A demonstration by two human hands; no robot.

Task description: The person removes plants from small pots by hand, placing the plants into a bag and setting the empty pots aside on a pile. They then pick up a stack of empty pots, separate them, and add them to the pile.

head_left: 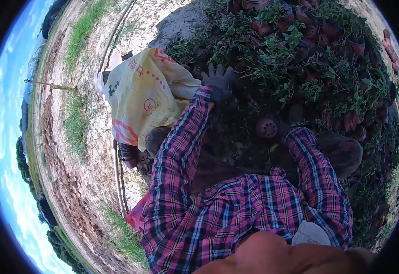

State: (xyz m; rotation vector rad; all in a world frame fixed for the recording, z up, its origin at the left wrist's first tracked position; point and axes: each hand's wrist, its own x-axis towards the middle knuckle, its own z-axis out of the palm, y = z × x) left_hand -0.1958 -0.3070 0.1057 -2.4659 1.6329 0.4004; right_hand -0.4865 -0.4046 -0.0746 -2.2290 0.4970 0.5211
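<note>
My left hand (pixel 218 82), in a dark glove, is open with its fingers spread over the dark soil. It lies at the edge of a yellowish-white woven sack (pixel 147 93) with red print. My right hand (pixel 281 129), also gloved and partly in shadow, is closed on a reddish-brown plastic plant pot (pixel 267 128). The pot's round base with drainage holes faces up, and its rim is hidden. Green leafy plants (pixel 272 59) and several similar pots (pixel 329 34) lie tangled in a heap beyond and beside my hands.
Some stacked pots (pixel 128 153) lie beside the sack. A long pole or hose (pixel 117 182) runs along the pale ground on the left. Grass tufts (pixel 76 121) grow there, and a red bag (pixel 138 214) sits near my left elbow. Another pot stack (pixel 391 52) lies far right.
</note>
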